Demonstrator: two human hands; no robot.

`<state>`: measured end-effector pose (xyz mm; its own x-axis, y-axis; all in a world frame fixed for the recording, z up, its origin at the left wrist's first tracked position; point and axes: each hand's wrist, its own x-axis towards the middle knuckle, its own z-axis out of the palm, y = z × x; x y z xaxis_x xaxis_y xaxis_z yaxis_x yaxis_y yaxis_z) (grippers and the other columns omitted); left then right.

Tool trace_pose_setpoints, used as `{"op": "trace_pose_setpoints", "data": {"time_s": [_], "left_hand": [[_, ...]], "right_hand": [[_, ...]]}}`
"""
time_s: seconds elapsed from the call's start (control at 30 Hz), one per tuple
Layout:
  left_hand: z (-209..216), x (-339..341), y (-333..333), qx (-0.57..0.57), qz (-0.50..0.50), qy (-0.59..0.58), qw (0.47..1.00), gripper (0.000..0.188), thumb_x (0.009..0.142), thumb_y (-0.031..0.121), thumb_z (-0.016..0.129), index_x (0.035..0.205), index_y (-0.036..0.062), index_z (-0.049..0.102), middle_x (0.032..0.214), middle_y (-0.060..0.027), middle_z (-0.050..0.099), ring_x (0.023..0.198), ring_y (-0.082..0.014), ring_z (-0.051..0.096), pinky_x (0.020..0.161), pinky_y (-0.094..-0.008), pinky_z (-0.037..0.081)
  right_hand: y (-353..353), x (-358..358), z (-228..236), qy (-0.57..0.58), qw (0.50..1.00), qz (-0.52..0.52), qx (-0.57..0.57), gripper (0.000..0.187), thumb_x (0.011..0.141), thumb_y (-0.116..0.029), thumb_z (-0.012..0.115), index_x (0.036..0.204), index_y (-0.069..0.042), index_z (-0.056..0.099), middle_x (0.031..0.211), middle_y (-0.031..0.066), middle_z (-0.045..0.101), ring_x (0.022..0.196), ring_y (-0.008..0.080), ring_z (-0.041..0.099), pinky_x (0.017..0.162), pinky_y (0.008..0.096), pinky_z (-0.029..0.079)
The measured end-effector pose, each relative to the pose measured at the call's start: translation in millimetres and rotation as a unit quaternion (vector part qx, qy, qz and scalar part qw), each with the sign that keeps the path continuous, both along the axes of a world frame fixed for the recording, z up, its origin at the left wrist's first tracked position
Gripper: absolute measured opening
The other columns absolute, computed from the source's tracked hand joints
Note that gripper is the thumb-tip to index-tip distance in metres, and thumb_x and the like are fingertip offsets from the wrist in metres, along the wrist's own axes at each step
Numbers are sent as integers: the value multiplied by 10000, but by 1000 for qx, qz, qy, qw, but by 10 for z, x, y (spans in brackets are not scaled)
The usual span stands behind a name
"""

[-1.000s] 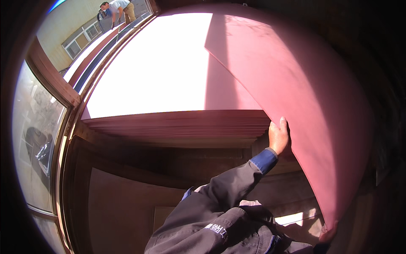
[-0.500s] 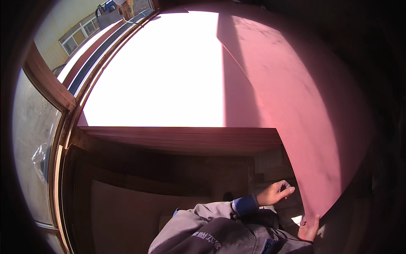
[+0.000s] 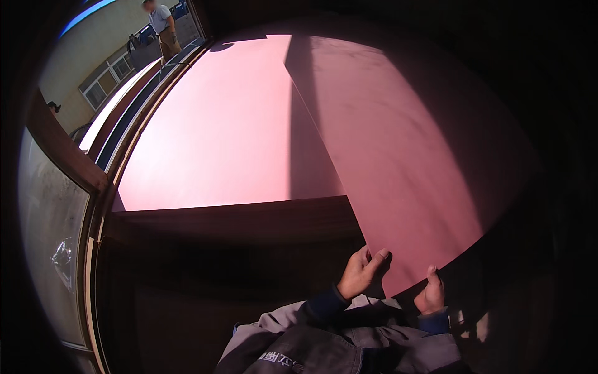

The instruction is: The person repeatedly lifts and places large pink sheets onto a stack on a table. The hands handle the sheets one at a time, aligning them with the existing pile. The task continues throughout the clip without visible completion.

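A large pink sheet slants across the right side, its near corner pointing toward my body. My left hand is closed on its left edge close to that corner, thumb on top. On the near edge, to the right of the corner, my right hand grips the sheet, thumb up and fingers partly hidden beneath. Under and left of this sheet lies a stack of similar pink sheets, its top partly in bright sunlight. The stack's front side is in deep shadow.
At left stands a window frame with a glass pane. Beyond the opening, another person stands outside near a pale wall. Darkness hides the right side and the space below the stack.
My left hand, previously off the sheet, now holds its left edge. The sheet's near corner and my right hand have moved left and away from me. The person outside shows more fully.
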<state>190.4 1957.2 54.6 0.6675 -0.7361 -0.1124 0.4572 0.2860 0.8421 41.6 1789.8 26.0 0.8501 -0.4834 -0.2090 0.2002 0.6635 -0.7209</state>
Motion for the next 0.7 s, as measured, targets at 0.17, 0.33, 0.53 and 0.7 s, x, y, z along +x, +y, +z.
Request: {"op": "trace_pose_setpoints", "data": {"time_s": [0.17,0.33,0.53,0.7], "left_hand": [[16,21,-30,19,39,-3,999,217,1049,209,534,1050,-7,556,842,15,559,687,-46,472,607,-217,405],[-21,42,-15,48,33,-13,998,251,1050,242,537,1066,-7,566,856,20,569,704,-42,477,624,-218,414],[134,-103,78,60,-28,-17,998,279,1046,272,543,1114,2,545,864,8,575,719,-59,518,634,-222,444],[368,-184,231,72,-31,-42,996,269,1035,230,560,1172,1,526,847,-8,564,724,-80,530,653,-245,468]], "right_hand": [[-1511,75,-111,68,973,-212,-67,699,959,-466,614,1460,-20,417,1464,79,480,1316,237,465,1116,381,346],[-1931,203,-377,104,977,-155,-101,684,946,-439,631,1433,7,458,1473,98,482,1322,234,468,1111,360,344],[-1883,327,-392,117,965,-214,-94,666,952,-419,619,1434,13,460,1465,107,491,1320,232,475,1110,357,352],[-1671,446,-140,85,971,-191,-116,595,960,-360,618,1404,15,492,1430,116,519,1287,247,501,1085,368,388]]}}
